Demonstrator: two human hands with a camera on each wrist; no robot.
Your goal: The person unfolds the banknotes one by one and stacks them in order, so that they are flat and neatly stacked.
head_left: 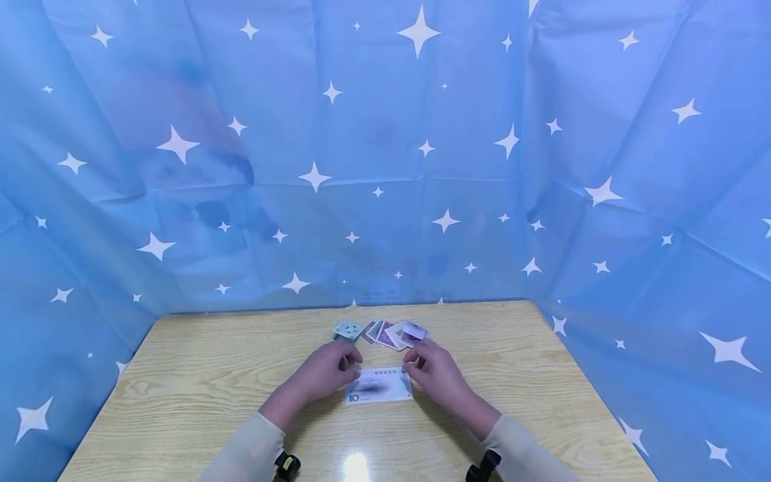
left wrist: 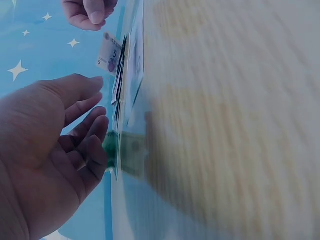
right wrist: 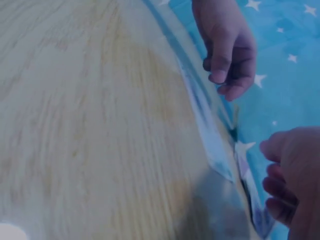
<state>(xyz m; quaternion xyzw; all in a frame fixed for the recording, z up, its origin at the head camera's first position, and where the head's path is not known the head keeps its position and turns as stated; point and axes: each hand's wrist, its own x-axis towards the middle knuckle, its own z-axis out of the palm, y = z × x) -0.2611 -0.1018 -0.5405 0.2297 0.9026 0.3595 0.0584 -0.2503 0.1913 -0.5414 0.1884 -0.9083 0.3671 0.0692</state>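
A pale banknote (head_left: 378, 386) marked 10 lies flat on the table between the hands. My left hand (head_left: 330, 369) is over its upper left corner, the fingers loosely bent with nothing between them; the left wrist view shows this hand (left wrist: 65, 130) raised off the wood. On the other side, my right hand (head_left: 438, 376) hovers by the upper right corner, also holding nothing. In the right wrist view, the right hand's fingers (right wrist: 277, 185) are bent and clear of the banknote (right wrist: 207, 132).
Behind the hands, several fanned banknotes (head_left: 388, 334) in purple and pale tones overlap. Left of them lie greenish notes (head_left: 347, 329). The wooden table (head_left: 229, 361) ends at a blue star-printed curtain (head_left: 385, 254). Dark wrist cameras (head_left: 288, 465) sit at both sleeves.
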